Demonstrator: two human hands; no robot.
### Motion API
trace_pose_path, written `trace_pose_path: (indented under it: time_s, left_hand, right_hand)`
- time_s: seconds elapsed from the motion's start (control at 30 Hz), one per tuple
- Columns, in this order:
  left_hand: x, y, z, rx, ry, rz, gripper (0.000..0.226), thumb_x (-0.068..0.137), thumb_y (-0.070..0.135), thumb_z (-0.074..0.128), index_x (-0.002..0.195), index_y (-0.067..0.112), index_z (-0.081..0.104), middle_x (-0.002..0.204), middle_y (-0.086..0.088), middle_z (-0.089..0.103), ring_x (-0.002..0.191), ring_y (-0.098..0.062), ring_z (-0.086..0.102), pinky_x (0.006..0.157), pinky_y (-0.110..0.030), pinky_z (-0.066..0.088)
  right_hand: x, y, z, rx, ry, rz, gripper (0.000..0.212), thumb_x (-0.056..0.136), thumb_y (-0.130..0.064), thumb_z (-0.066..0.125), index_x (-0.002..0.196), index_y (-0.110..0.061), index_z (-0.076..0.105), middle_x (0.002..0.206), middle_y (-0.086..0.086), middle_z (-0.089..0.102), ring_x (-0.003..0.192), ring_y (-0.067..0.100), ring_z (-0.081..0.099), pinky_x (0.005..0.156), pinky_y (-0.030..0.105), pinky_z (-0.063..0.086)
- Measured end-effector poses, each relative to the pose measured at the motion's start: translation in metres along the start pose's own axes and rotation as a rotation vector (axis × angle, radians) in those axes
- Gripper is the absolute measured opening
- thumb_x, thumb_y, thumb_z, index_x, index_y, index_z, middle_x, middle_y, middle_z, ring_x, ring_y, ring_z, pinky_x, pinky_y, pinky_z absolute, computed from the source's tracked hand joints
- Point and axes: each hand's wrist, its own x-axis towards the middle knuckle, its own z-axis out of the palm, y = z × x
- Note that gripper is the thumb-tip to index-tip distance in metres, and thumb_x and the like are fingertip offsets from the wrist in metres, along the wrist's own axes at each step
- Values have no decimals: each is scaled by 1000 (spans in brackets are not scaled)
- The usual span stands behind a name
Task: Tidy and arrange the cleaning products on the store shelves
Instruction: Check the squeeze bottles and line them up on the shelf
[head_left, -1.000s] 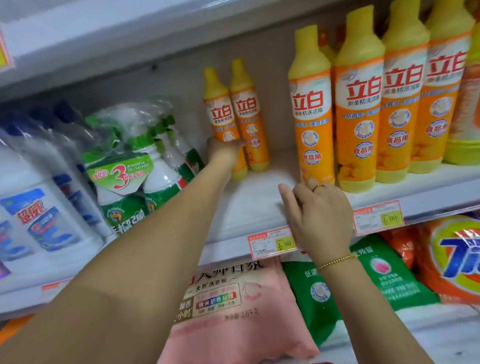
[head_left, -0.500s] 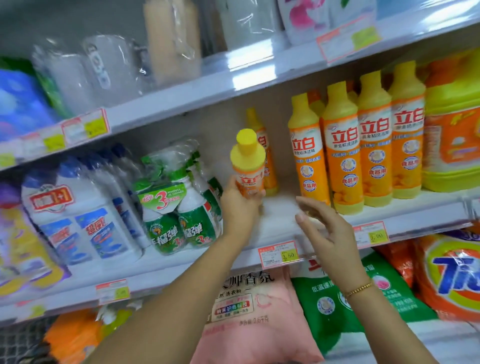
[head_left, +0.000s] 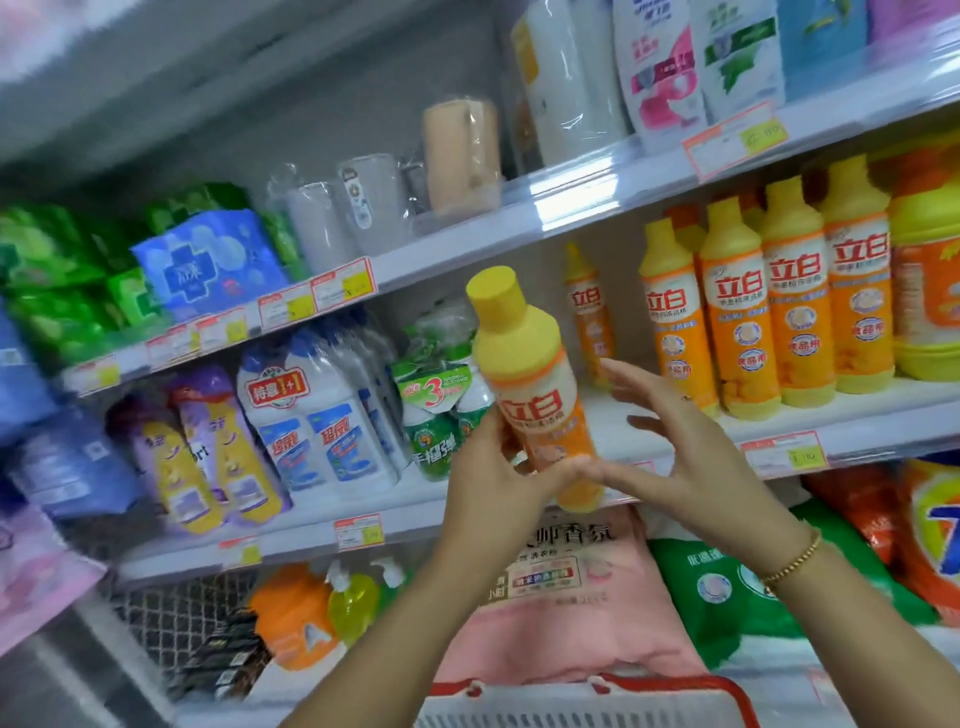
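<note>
your left hand (head_left: 488, 467) is wrapped around the lower body of a small orange dish soap bottle (head_left: 535, 387), holding it in the air in front of the middle shelf (head_left: 831, 415), tilted a little to the left with its yellow cap (head_left: 493, 296) toward you. that low grip leaves the label facing you, likely so you can read it and turn it to face front before setting it down. your right hand (head_left: 680, 457) is spread, fingers loose, its thumb side near the bottle's base; it grasps nothing, and whether it touches the bottle is hard to tell. it looks ready to take or steady the base.

behind the bottle, one matching small bottle (head_left: 587, 312) stands alone at the back of the shelf, with bare shelf in front of it. just right of that gap, the taller orange bottles (head_left: 769, 306) stand in a neat row at the shelf front. so the small ones probably belong forward, in line with that row. to the left, green spray bottle packs (head_left: 441, 410) crowd the gap's edge, so mind them when you set yours down. a red basket (head_left: 597, 696) sits below your arms.
</note>
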Motion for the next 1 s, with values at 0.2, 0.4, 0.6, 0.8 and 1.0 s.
trace_pose_path:
  time_s: [0.2,0.4,0.6,0.8,1.0]
  left_hand:
    - [-21,2,-34,-201,55,-156,50,67,9,83,108,23,56,97,3,73,86,-8,71,74,-31,60]
    - [-15,-1,-51,-282,203,-186,42,72,25,78,107,31,56,101,4,72,91,-14,71,72,-37,60]
    - [-9,4,-57,-564,269,-202,64,64,41,71,123,26,52,113,-2,68,96,-18,70,66,-31,59]
    - [-5,3,-58,-760,168,-147,51,69,31,67,118,24,56,105,1,72,99,-16,69,81,-32,59]
    - [3,4,-68,-1015,80,-52,98,37,34,95,123,16,52,102,-5,71,95,-19,70,71,-32,57]
  right_hand:
    - [-5,-17,25,14,-206,20,88,59,-66,73,134,-59,28,129,-34,41,117,-7,47,91,17,45]
    - [-9,-28,58,150,-11,-4,59,70,-32,82,119,-42,51,115,-20,57,109,1,55,82,19,53]
    - [-7,-30,71,-223,182,-333,60,78,-23,74,132,-15,51,128,4,55,118,7,49,101,8,34]
    - [-5,-28,68,-257,254,-365,57,78,-31,71,128,-12,51,122,6,60,112,11,55,97,17,44]
    - [-3,-45,70,205,116,-103,54,69,-30,73,120,-26,55,110,-15,62,102,10,61,80,21,54]
